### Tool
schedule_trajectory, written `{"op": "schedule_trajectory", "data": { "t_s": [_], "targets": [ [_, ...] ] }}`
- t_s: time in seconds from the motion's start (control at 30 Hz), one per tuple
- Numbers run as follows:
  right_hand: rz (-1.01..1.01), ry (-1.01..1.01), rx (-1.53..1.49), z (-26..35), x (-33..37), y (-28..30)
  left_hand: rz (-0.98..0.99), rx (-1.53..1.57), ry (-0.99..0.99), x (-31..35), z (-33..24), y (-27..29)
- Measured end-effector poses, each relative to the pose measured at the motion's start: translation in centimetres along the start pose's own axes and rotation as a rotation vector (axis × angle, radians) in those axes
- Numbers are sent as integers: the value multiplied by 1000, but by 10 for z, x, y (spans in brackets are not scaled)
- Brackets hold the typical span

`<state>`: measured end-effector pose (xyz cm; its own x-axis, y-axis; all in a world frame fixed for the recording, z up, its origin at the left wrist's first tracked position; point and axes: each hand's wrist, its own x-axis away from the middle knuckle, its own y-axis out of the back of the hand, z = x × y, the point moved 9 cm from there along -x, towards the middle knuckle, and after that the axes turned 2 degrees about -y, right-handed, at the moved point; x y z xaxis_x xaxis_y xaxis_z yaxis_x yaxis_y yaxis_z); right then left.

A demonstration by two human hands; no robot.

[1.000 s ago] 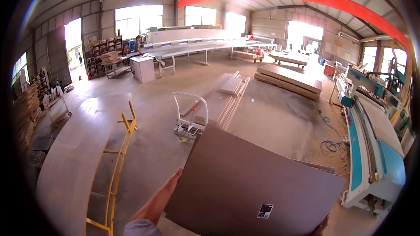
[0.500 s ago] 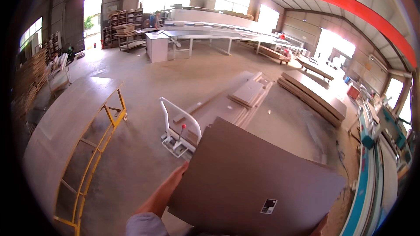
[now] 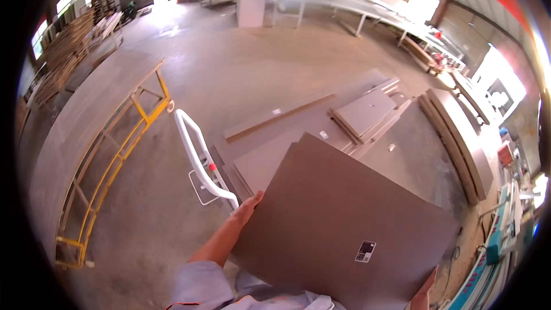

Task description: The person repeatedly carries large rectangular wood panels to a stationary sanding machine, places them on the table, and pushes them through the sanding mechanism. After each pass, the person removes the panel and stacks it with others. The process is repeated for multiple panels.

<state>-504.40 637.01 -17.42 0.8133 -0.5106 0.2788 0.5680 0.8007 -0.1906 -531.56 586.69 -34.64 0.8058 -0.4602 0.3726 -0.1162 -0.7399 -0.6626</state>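
Note:
A large brown board (image 3: 338, 212) is held tilted in front of me, with a small black-and-white label (image 3: 365, 251) on its face. It looks like more than one panel, as a second edge shows at its upper left corner. My left hand (image 3: 250, 205) grips its left edge, fingers hidden behind it. At the lower right edge my right hand (image 3: 426, 290) holds the board too, mostly covered by it. Just beyond my left hand rises the white handle (image 3: 198, 158) of a hand truck with a red-knobbed lever. Behind the board lie stacked brown panels (image 3: 363, 116) on larger sheets.
On the left stands a yellow-framed trolley (image 3: 123, 152) bearing a long sheet. Another board stack (image 3: 456, 138) lies to the right. A teal-and-white machine (image 3: 479, 270) runs along the lower right. Across the back stretches a long white-legged table (image 3: 344, 1).
My view has tipped down and turned, bringing the hand truck and panel stack closer. The board stays in both hands. More of my left sleeve shows.

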Motion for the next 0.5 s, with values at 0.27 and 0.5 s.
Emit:
{"op": "schedule_trajectory", "data": {
  "t_s": [0.27,0.5],
  "targets": [
    [261,-470,9,-34,-308,-55,-452,189,-63,-47,-19,7],
    [359,-697,144,-111,-492,-101,-593,380,-192,-102,26,86]
  ]
}}
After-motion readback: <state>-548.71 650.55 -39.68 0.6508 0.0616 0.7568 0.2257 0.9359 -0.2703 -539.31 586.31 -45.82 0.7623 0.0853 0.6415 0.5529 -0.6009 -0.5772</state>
